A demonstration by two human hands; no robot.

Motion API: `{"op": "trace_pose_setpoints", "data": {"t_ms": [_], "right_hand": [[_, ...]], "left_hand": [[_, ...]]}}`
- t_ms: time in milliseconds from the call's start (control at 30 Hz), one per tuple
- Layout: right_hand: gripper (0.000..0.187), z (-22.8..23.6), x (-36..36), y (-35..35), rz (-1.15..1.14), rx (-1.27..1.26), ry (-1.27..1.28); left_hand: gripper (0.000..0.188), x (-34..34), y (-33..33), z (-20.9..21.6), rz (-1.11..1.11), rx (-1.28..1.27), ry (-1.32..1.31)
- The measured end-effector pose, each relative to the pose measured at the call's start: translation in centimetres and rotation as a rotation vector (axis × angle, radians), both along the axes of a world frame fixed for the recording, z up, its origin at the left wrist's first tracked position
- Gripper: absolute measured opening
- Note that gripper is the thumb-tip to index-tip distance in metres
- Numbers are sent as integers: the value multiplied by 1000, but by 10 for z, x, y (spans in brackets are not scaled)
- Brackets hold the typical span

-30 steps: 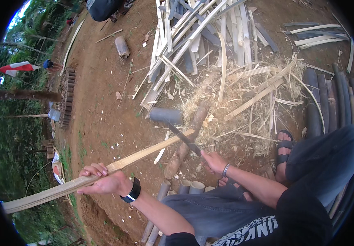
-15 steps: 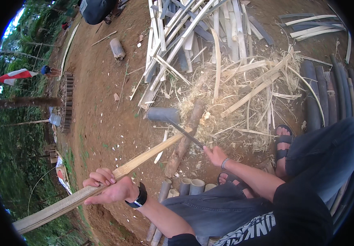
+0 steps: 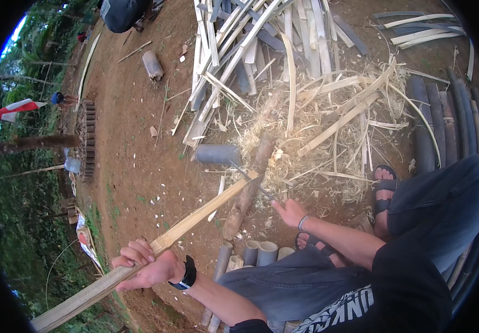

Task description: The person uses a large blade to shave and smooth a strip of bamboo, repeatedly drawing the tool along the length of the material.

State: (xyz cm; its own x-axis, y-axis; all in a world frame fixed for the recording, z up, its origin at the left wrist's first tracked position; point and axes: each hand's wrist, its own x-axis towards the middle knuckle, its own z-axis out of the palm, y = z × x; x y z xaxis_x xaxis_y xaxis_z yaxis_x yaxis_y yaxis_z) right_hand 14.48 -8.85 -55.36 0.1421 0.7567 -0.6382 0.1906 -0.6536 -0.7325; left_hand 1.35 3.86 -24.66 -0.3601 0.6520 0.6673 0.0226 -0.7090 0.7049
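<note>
While the left hand (image 3: pixel 150 265) grasps a long bamboo strip (image 3: pixel 195 222) about its middle, fingers curled over one edge and the thumb along the other, the right hand (image 3: pixel 290 213) is clenched around the handle of a knife (image 3: pixel 265 192), its handle mostly hidden by the fist. The strip slants from the lower left rim of the view up to a short log (image 3: pixel 239 216) on the ground, where its far end lies over the wood; whether it actually bears on the log cannot be told. The knife's thin blade crosses the strip close to that far end and points toward a dark bamboo section (image 3: pixel 217 154) just beyond. Between hand and blade the strip shows a bright yellow face, while behind the hand it is greyer. With curly shavings (image 3: pixel 356 183) heaped beside the log and a pile of split strips (image 3: pixel 317 44) further off, the step in hand looks like shaving or trimming the strip near its end. From this pose, another pass would seem to call for a firm left grip so the strip does not roll, the blade laid at a shallow angle along the face, and the left fingers well clear of the edge. How deeply the blade bites, if at all, is too small to judge.
</note>
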Motion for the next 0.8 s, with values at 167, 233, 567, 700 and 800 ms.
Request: {"op": "trace_pose_setpoints", "data": {"t_ms": [167,233,567,700,800], "right_hand": [[74,-4,6,9,17,20,37],[74,20,-7,9,-13,88,24],[79,25,3,2,119,31,-6],[80,15,13,9,74,-64,-5],[81,18,3,1,151,-50,-49]], "left_hand": [[58,1,1,-1,7,14,20],[58,-2,0,0,25,11,25],[57,0,-1,0,20,-5,-9],[59,-8,2,-1,5,-25,16],[59,-14,-1,-3,31,-25,-10]]}}
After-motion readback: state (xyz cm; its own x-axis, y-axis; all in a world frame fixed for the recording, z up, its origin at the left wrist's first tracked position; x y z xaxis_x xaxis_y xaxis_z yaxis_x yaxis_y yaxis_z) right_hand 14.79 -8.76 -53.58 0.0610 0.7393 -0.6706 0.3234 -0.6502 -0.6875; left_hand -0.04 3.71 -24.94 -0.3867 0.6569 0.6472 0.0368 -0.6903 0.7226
